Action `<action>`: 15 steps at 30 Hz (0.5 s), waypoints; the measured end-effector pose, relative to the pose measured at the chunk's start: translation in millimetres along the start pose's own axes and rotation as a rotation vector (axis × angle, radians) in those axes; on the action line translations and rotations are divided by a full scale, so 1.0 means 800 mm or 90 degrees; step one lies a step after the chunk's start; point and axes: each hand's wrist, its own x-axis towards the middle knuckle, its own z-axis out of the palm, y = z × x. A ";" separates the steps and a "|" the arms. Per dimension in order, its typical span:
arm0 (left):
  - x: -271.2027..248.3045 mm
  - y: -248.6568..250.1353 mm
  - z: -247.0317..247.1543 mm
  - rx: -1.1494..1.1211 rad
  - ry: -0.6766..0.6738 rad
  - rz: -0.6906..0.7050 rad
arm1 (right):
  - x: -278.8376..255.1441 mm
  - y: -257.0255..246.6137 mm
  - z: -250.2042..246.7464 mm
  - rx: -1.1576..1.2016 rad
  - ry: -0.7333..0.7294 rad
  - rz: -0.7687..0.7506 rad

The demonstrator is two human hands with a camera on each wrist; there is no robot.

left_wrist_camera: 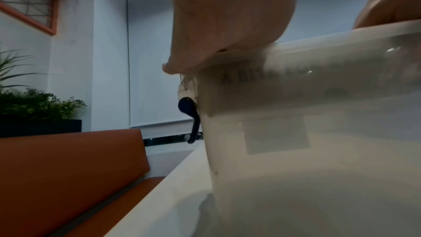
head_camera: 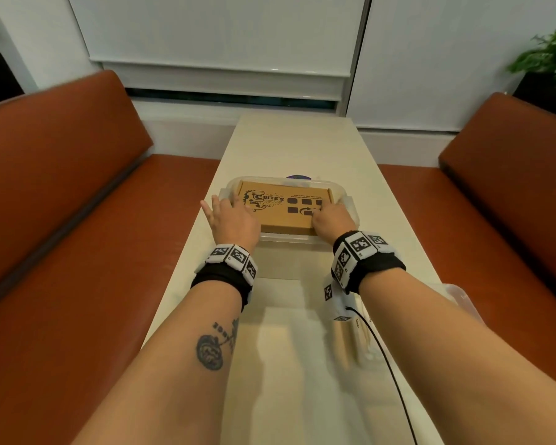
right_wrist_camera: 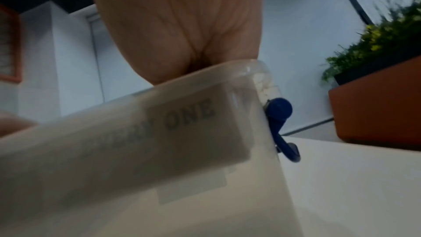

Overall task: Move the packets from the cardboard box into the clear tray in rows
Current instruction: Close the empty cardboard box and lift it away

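Bare forearms, banded at both wrists.

Wore no sleeves. Carried a black fabric wristband [head_camera: 220,281] behind the left hand [head_camera: 235,221], topped by a row of white blocks printed with black square-pattern markers. Bore a matching black wristband [head_camera: 377,268] behind the right hand [head_camera: 333,220], with similar white marker blocks across the top and more hanging beneath the wrist. Trailed a thin black cable [head_camera: 385,364] from under the right band, back along the forearm. Showed a dark tattoo [head_camera: 214,345] on the left forearm: a round figure with lettering, too blurred to read.
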 end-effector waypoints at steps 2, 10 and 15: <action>0.002 0.001 0.000 0.038 -0.038 0.012 | 0.001 -0.002 0.005 -0.053 -0.018 0.001; 0.018 -0.001 0.004 0.149 -0.146 0.020 | 0.014 -0.002 0.015 -0.122 -0.020 0.016; 0.023 0.001 0.007 0.168 -0.157 0.014 | 0.015 -0.002 0.014 -0.121 -0.009 0.016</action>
